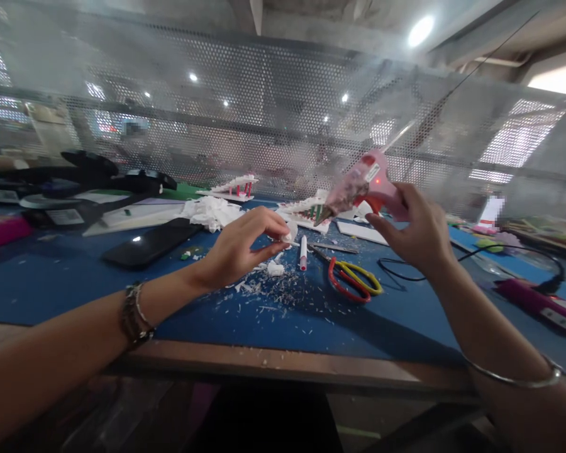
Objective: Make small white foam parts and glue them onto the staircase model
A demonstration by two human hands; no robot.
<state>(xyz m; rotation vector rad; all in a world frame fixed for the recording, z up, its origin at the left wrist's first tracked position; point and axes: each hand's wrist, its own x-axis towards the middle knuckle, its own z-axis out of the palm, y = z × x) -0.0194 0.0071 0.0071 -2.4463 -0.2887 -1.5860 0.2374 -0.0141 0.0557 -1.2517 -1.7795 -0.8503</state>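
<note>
My left hand (245,245) pinches a small crumpled white piece (291,233) between thumb and fingertips; what it is made of I cannot tell. My right hand (419,226) grips the handle of a pink hot glue gun (380,179), its red light lit and a glue stick (399,135) jutting from the back. The gun's dirty nozzle points down and left, apart from the white piece. Below the hands lie a white marker (303,253) with a red end and scissors (353,280) with one red and one yellow handle.
White scraps (276,269) litter the blue tabletop (179,314). A black phone (151,242) lies at left near a white paper heap (212,212). Small white models (240,187) stand behind. A black cable (400,274) and a purple device (540,305) are at right.
</note>
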